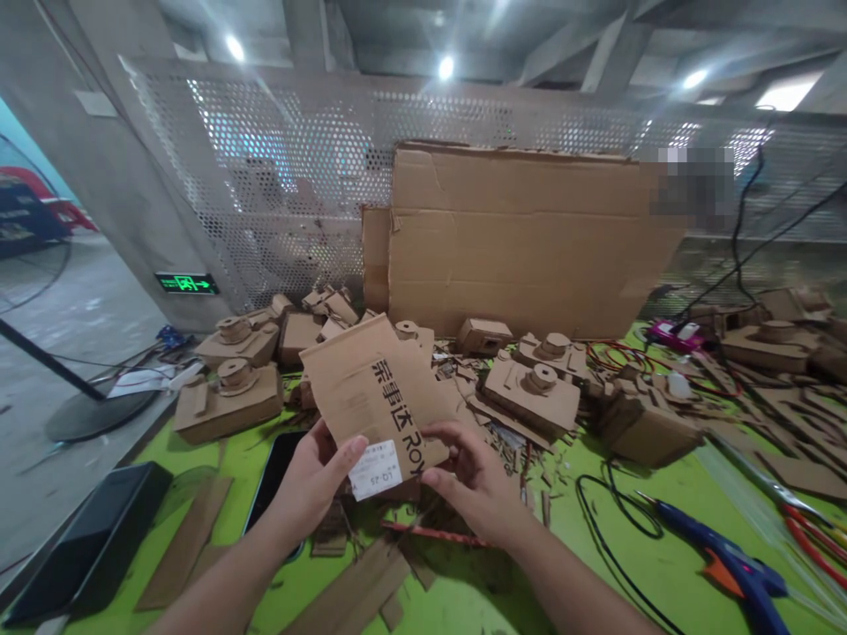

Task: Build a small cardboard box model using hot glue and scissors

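A flat piece of brown cardboard (pixel 361 388) with dark printed characters is held up over the green table (pixel 562 529). A white label (pixel 376 470) is stuck near its lower edge. My left hand (pixel 324 467) grips the lower left edge, thumb on the front beside the label. My right hand (pixel 469 476) pinches the lower right corner between thumb and fingers. Behind it stand camera-shaped cardboard models (pixel 533 392), each with a round knob on top. Cardboard scraps lie below and behind the held piece.
A blue glue gun (pixel 721 547) with a black cable and red-handled scissors (pixel 804 529) lie at the right. A phone (pixel 268 485) and a dark box (pixel 93 538) are at the left. A large cardboard sheet (pixel 522 238) leans on the perforated screen (pixel 278 141).
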